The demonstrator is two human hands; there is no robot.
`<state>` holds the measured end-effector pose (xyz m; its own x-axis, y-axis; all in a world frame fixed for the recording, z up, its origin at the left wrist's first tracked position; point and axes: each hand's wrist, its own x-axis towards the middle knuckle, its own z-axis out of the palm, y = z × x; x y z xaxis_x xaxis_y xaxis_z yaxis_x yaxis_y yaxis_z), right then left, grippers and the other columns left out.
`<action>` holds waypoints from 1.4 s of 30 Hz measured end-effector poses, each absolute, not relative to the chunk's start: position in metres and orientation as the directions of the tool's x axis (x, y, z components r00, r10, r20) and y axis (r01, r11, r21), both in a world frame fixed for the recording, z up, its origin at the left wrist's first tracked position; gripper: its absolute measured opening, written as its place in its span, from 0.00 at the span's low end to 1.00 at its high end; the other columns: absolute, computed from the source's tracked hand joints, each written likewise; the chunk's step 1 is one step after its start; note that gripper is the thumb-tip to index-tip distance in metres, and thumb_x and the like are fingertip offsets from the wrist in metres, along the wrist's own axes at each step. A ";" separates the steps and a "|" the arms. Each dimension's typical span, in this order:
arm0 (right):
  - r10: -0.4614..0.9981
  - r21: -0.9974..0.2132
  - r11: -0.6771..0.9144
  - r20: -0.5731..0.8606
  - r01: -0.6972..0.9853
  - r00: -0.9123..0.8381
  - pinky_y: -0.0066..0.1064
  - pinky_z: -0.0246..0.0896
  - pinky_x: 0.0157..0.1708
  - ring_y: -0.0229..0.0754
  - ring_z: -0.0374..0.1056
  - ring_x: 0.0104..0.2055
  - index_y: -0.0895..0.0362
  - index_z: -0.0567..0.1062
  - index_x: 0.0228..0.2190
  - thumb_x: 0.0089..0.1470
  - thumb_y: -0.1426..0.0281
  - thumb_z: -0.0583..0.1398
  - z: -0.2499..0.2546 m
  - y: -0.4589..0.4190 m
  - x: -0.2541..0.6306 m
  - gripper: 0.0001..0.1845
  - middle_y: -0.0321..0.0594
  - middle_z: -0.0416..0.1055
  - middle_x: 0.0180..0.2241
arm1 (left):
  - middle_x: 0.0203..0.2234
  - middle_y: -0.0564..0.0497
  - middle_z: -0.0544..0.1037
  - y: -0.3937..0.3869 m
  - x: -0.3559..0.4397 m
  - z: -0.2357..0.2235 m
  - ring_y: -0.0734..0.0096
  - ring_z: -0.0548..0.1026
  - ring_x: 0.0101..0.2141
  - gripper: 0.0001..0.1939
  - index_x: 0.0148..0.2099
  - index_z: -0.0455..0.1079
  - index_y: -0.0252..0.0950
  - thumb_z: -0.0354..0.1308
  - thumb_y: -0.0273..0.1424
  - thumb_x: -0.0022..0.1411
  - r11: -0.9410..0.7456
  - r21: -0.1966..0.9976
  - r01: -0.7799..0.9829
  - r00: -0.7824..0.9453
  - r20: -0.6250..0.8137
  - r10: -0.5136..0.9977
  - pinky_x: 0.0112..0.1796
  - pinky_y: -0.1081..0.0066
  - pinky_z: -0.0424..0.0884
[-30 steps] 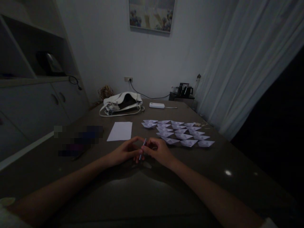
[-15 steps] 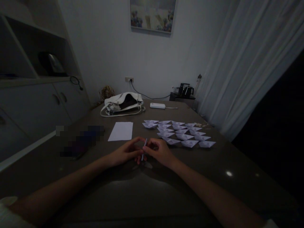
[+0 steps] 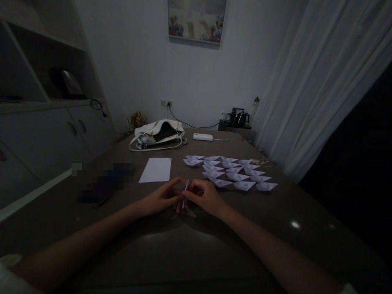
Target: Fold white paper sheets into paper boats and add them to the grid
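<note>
Just below frame centre, our left hand [image 3: 162, 197] and right hand [image 3: 207, 197] pinch a thin white piece [image 3: 186, 186] edge-on, fingertips closed on it. Paper boats [image 3: 237, 177] in rows right of centre, white sheets [image 3: 155, 170] left; white bag [image 3: 149, 129] beyond, left of centre.

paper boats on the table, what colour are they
The paper boats look white, faintly lilac in dim light; head view.

I have a narrow lane over the counter [image 3: 183, 255] between the white paper sheets [image 3: 155, 170] and the paper boats [image 3: 237, 177], with the white handbag [image 3: 154, 127] blocking its far end. The boats crowd the way beyond the right hand [image 3: 205, 198], but the near side leaves me wide room.
</note>
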<state>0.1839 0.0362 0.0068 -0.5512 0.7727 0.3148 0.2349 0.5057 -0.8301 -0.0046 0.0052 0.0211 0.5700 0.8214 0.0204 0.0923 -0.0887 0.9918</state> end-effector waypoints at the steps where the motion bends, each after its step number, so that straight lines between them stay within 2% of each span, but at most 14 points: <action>1: 0.773 -0.831 0.504 0.314 0.235 -0.551 0.27 0.58 0.27 0.37 0.67 0.25 0.59 0.71 0.27 0.53 0.62 0.60 0.007 0.036 0.184 0.12 0.37 0.71 0.23 | 0.26 0.56 0.74 0.005 -0.004 0.021 0.75 0.71 0.24 0.24 0.50 0.55 0.38 0.59 0.42 0.58 -0.091 0.992 0.092 0.569 0.022 0.822 0.27 0.74 0.65; 23: 0.769 -0.811 0.527 0.329 0.253 -0.548 0.25 0.56 0.25 0.35 0.63 0.25 0.59 0.70 0.26 0.53 0.65 0.59 0.009 0.035 0.182 0.10 0.35 0.69 0.24 | 0.27 0.55 0.74 0.007 -0.007 0.017 0.73 0.72 0.25 0.21 0.50 0.55 0.38 0.57 0.40 0.60 -0.111 0.989 0.096 0.560 0.038 0.828 0.30 0.71 0.67; 35: 0.763 -0.765 0.581 0.393 0.278 -0.513 0.25 0.54 0.25 0.34 0.60 0.25 0.58 0.68 0.25 0.51 0.70 0.57 0.009 0.036 0.183 0.06 0.33 0.64 0.23 | 0.27 0.54 0.75 0.008 -0.008 0.017 0.73 0.72 0.25 0.19 0.50 0.58 0.37 0.56 0.38 0.60 -0.136 0.983 0.120 0.519 0.055 0.853 0.29 0.72 0.67; 42: 0.782 -0.791 0.562 0.412 0.242 -0.468 0.26 0.57 0.26 0.35 0.63 0.25 0.56 0.65 0.29 0.49 0.71 0.58 0.010 0.034 0.182 0.05 0.33 0.66 0.24 | 0.25 0.55 0.73 0.007 -0.008 0.018 0.73 0.71 0.25 0.18 0.50 0.59 0.36 0.55 0.38 0.62 -0.174 0.974 0.143 0.505 0.079 0.860 0.30 0.72 0.67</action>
